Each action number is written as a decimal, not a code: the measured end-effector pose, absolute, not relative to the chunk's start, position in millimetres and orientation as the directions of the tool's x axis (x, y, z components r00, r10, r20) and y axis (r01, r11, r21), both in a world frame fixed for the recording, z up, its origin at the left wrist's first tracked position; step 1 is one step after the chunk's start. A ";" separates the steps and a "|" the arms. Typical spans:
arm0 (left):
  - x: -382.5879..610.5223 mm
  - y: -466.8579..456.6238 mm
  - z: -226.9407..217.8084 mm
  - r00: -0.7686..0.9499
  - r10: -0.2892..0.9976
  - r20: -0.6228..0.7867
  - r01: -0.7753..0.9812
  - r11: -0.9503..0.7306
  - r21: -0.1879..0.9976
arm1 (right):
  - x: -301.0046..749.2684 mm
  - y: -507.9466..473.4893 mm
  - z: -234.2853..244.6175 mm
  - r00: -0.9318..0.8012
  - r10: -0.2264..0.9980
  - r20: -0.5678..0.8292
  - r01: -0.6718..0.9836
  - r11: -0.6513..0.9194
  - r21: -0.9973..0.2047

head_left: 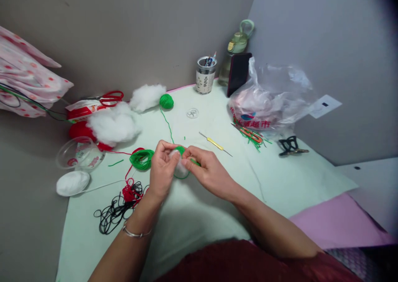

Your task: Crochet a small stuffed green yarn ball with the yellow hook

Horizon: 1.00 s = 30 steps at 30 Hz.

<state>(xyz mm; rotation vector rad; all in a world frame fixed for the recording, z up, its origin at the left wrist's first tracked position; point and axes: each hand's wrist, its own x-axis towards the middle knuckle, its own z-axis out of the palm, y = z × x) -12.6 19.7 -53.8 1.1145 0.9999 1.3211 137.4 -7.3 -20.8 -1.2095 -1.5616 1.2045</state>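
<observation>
My left hand [162, 166] is closed around a small white and green yarn piece [180, 168], with green on its top edge between the two hands. From the other side my right hand [207, 170] pinches at that green edge. A short green handle-like end [195, 162] shows under its fingers; the rest of it is hidden. A green strand loops below the piece. Behind the hands lies a small green yarn ball [166, 101] with its strand running toward my left hand. A loose coil of green yarn [141, 160] lies just left of that hand.
White stuffing [113, 124], red-handled scissors [112, 98], a white yarn ball [73, 183] and tangled black cord [112, 213] lie left. A yellow-handled crochet hook [215, 143], a pen tin [205, 77], a phone [239, 74], a plastic bag [267, 100] and a black hair clip [292, 146] are right.
</observation>
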 end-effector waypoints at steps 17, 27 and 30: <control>-11.7 15.2 -41.1 0.076 0.990 -0.122 -0.367 0.142 0.919 | 156.7 6.2 -18.8 -0.229 0.959 0.168 -0.300 0.095 -0.949; -7.8 12.2 -39.4 0.003 0.996 -0.089 -0.389 0.083 0.918 | 143.8 3.3 -27.3 -0.257 0.962 0.093 0.230 0.154 -0.961; -3.3 10.3 -42.7 0.004 0.996 -0.088 -0.385 0.083 0.919 | 139.1 3.0 -28.7 -0.185 0.980 0.078 0.201 0.115 -0.973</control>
